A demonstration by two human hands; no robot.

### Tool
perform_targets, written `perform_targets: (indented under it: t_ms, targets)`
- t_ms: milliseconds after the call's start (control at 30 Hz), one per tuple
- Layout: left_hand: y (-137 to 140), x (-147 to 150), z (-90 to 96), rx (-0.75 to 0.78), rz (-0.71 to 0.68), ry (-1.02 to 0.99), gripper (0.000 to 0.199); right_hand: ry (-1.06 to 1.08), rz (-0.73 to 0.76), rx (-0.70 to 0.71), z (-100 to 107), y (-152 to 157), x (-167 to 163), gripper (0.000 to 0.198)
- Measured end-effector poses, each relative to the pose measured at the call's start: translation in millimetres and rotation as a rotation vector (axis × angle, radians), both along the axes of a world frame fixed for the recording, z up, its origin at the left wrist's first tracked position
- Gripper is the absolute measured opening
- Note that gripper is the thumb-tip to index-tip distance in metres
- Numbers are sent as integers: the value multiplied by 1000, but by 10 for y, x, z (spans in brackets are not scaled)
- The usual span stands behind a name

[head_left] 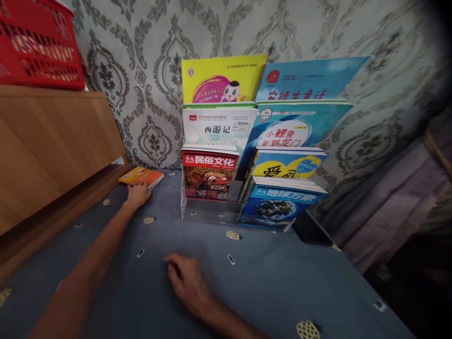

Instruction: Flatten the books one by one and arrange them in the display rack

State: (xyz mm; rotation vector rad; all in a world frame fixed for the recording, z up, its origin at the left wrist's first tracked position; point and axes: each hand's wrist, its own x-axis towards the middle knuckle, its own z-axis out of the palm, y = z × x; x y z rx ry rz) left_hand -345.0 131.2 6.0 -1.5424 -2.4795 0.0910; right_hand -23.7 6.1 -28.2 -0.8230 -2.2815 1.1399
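Note:
At the far left of the cloth, my left hand [139, 194] is closed on the near edge of an orange and yellow book [143, 176] that lies flat by the wooden cabinet. Lower down, my right hand [189, 282] is over the cloth with its fingers loosely bent, a gap between thumb and forefinger, and holds nothing. Beyond it stands a clear plastic book rack [212, 210] with books upright in tiers. A red-topped book [211, 176] is at its front left and a blue book with a globe [275, 209] at its front right.
A wooden cabinet [52, 150] borders the left side, with a red plastic basket [38, 47] on top. A dark flat object [312, 229] lies beside the rack's right end. Patterned wallpaper [151, 94] rises behind, and a pale curtain-like fabric [384, 202] hangs at right.

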Motion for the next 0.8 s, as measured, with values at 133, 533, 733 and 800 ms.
perform_targets:
  t_ms: [133,533,733,800]
  targets:
    - [-71,-104,114,-72,-24,-1,41,-4,-18,17,-13,-9,-4,31]
    - [478,-106,282,-225,-12,-11,35,-30,-10,1,17,-12,-4,30]
    - [669,-71,253,-264,-84,-8,39,-59,-19,5,18,-11,6,30]
    - [708,-54,227,-263,-111,-3,38,-53,-18,-8,27,-14,5,30]
